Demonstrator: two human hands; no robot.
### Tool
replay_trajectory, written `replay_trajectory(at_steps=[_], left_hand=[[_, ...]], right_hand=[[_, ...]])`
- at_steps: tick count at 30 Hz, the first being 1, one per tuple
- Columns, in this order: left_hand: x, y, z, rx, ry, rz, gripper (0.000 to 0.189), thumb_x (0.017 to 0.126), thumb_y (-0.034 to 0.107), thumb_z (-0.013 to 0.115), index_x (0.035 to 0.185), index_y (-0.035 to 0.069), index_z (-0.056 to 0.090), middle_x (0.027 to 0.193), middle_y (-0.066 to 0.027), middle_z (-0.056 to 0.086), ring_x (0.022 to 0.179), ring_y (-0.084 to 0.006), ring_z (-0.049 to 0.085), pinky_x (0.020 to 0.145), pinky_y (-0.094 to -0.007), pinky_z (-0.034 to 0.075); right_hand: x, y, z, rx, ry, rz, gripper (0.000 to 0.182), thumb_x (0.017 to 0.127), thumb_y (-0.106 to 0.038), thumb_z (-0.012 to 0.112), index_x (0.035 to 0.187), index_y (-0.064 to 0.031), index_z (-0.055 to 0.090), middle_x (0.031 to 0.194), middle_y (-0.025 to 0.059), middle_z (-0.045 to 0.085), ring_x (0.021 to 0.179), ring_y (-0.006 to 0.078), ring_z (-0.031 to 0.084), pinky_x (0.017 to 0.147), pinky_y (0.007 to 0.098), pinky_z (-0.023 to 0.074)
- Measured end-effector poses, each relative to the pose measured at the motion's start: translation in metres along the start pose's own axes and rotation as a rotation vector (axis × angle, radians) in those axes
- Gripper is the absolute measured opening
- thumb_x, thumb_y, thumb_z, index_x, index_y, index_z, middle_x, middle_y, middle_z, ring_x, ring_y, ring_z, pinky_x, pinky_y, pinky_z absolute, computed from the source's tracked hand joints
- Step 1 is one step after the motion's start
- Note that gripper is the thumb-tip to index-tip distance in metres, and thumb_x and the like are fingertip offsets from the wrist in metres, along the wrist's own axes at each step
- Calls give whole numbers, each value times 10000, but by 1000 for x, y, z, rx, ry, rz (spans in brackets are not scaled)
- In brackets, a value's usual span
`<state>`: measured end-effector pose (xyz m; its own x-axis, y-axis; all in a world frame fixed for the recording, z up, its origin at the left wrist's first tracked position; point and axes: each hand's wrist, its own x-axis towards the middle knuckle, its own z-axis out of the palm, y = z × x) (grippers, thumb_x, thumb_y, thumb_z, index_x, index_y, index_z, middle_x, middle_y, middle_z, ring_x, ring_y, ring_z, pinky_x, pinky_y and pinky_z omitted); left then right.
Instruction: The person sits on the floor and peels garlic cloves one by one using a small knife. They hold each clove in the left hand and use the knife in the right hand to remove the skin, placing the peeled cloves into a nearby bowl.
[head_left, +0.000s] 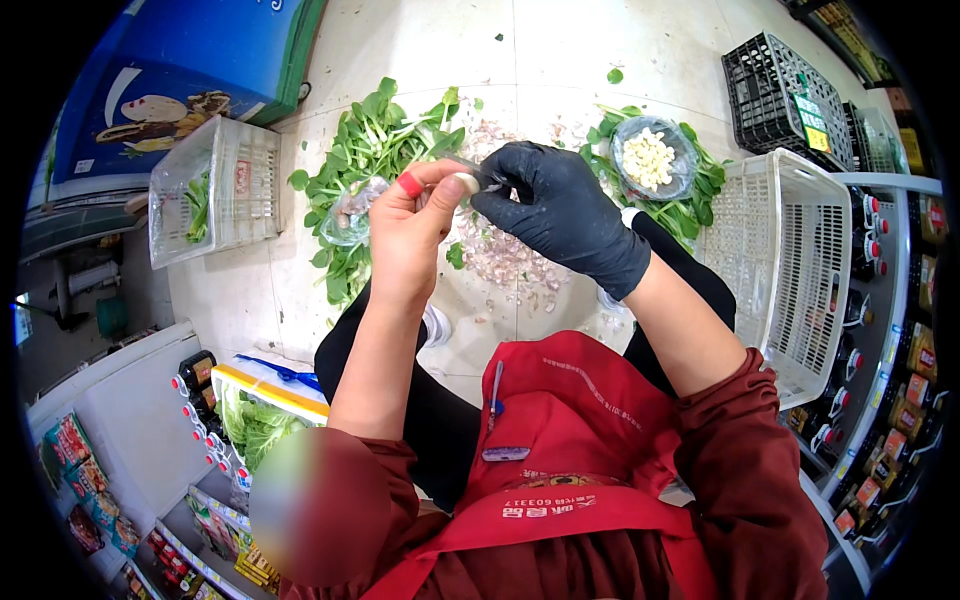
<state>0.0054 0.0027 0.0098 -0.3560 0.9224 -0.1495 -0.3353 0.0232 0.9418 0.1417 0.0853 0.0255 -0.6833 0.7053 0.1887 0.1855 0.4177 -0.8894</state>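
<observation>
My left hand (416, 229), bare with red tape around one finger, pinches a pale garlic clove (468, 183) between thumb and forefinger. My right hand (559, 210), in a black glove, meets it and grips a small knife (459, 160), whose handle is hidden in the fingers. Beneath both hands, garlic skins (506, 251) lie scattered on the tiled floor. A bag-lined bowl of peeled cloves (649, 159) rests on leafy greens beyond my right hand. Beside my left wrist, a clear plastic bag (349, 217) with garlic in it lies on more leafy greens (360, 142).
A white plastic crate with a liner (247, 187) stands at the left, near a blue freezer cabinet (202, 67). An empty white crate (799, 277) and a black crate (784, 97) stand at the right, beside shelves of bottles. A box of cabbage (259, 427) is at the lower left.
</observation>
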Motion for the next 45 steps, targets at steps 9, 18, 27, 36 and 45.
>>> replay_trajectory(at_steps=[9,18,27,36,45], left_hand=[[-1,-7,-4,-526,-106,-314,170,856,159,499,980,50,538,759,15,521,484,-30,328,418,-152,272],[-3,-9,-3,-787,-116,-411,141,835,125,528,961,65,549,756,26,509,524,-40,340,419,-149,279],[-3,1,3,-174,-10,-201,171,818,137,559,926,3,550,640,8,458,488,-48,323,409,-167,246],[-4,2,2,-49,-64,-99,213,793,94,587,972,-22,583,645,7,502,487,-43,345,425,-172,266],[-3,1,3,-87,-106,-36,283,792,112,585,1042,-17,554,715,-21,536,530,-64,376,464,-180,284]], right_hand=[[-1,2,-1,319,-86,178,137,725,-103,601,821,-7,578,652,-38,505,589,21,414,530,178,376],[-1,-3,-1,214,-41,80,175,727,-132,622,837,-7,570,672,-13,528,570,44,430,522,204,383],[-3,3,-3,-64,6,-128,160,695,-125,652,748,-18,544,609,60,484,503,125,435,492,253,378],[0,13,-10,184,-117,37,154,738,-148,629,783,-10,578,625,38,507,568,123,458,535,246,390],[2,2,-18,346,-122,276,173,737,-138,645,855,-20,602,709,-13,560,659,46,476,604,192,397]])
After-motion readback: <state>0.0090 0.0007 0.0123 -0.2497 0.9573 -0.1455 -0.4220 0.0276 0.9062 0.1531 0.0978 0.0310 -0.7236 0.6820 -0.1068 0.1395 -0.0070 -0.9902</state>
